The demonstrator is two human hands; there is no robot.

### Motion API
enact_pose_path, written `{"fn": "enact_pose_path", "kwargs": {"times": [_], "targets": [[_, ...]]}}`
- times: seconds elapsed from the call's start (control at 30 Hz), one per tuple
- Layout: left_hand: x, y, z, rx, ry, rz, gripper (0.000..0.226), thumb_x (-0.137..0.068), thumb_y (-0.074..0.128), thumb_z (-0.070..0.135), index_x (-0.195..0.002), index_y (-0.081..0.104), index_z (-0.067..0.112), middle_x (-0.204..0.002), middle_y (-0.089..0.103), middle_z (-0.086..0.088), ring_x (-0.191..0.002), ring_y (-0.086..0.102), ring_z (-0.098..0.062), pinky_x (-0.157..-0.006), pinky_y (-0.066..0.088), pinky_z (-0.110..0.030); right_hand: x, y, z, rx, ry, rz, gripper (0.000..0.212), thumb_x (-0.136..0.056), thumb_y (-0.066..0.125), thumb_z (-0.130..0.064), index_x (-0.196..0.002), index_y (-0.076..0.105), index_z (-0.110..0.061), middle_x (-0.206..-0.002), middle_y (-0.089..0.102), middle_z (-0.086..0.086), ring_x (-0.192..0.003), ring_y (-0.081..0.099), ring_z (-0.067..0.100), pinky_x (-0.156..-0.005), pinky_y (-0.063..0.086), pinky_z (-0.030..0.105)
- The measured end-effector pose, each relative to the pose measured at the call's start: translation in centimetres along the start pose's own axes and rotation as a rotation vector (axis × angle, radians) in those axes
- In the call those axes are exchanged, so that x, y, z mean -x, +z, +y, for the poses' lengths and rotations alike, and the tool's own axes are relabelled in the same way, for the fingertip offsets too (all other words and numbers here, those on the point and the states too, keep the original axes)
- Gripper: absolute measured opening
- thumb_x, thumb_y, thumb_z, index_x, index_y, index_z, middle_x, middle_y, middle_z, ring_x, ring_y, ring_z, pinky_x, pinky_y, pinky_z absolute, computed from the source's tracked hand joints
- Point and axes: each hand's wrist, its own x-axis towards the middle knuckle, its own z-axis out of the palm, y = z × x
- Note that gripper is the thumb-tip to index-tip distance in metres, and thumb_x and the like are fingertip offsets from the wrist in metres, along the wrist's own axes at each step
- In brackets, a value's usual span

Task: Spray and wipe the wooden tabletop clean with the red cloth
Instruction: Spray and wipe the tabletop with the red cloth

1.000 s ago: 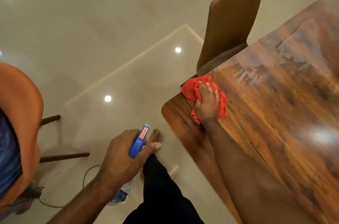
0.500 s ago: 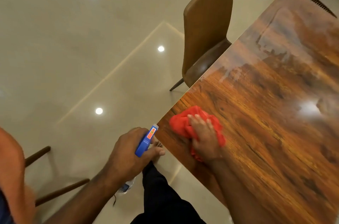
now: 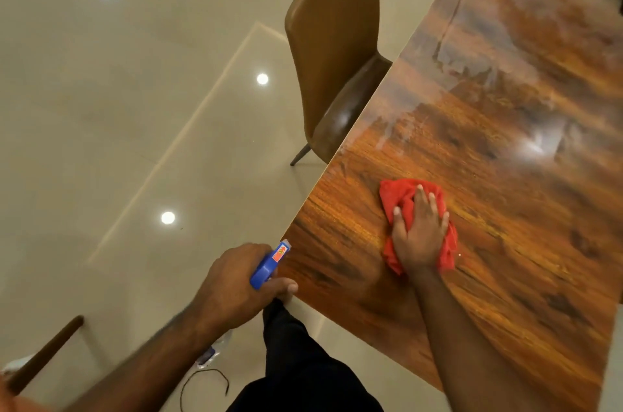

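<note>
The glossy wooden tabletop (image 3: 499,175) fills the right side of the head view, with hazy streaks across its far half. My right hand (image 3: 419,233) presses flat on the bunched red cloth (image 3: 401,195), a little in from the table's left edge. My left hand (image 3: 232,290) is off the table beside the near left corner, gripping the blue trigger head of a spray bottle (image 3: 269,265). The bottle's clear body hangs below my forearm and is mostly hidden.
A brown leather chair (image 3: 333,40) is tucked against the table's left edge, farther away. A dark wooden chair leg (image 3: 47,354) shows at the lower left. A thin black cable (image 3: 202,384) lies on the shiny tiled floor near my dark trouser leg (image 3: 303,364).
My right hand has slid the red cloth from the near left corner inward over the tabletop. The view shifted along the table; my left hand kept hold of the bottle.
</note>
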Motion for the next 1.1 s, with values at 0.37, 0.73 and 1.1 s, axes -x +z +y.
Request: {"fn": "enact_pose_path", "kwargs": {"times": [0.37,0.73,1.1], "targets": [[-3.6,-4.8,2.3,-0.021,0.116,0.088,0.044,-0.071,0.068,0.071,-0.071,0.054,0.03,-0.065,0.057,0.006,-0.061,0.054,-0.014,-0.059,0.041,-0.02,1.8,4.0,-15.4,-0.064,-0.526,-0.204,0.057,-0.098,0.056,-0.056,-0.15,0.052,-0.033,-0.154,0.055,-0.01,-0.156,0.03,0.02,-0.128,0.005,0.061],[-7.3,-6.8,2.9,-0.038,0.075,0.002,0.054,-0.069,0.06,0.083,-0.08,0.06,0.03,-0.071,0.063,0.009,-0.066,0.061,-0.014,-0.06,0.047,-0.018,-0.3,4.9,-14.7,-0.096,-0.969,-0.454,0.035,-0.096,0.062,-0.048,-0.126,0.066,-0.029,-0.111,0.072,-0.004,-0.116,0.058,0.02,-0.126,0.012,0.053],[-13.3,-10.5,3.3,-0.095,0.223,-0.156,0.059,-0.064,0.054,0.085,-0.08,0.06,0.028,-0.072,0.062,0.007,-0.066,0.06,-0.017,-0.062,0.048,-0.021,-13.4,3.4,-15.2,0.004,-0.368,-0.119,0.047,-0.101,0.055,-0.044,-0.144,0.058,-0.026,-0.15,0.059,0.0,-0.151,0.039,0.023,-0.13,0.007,0.055]]}}
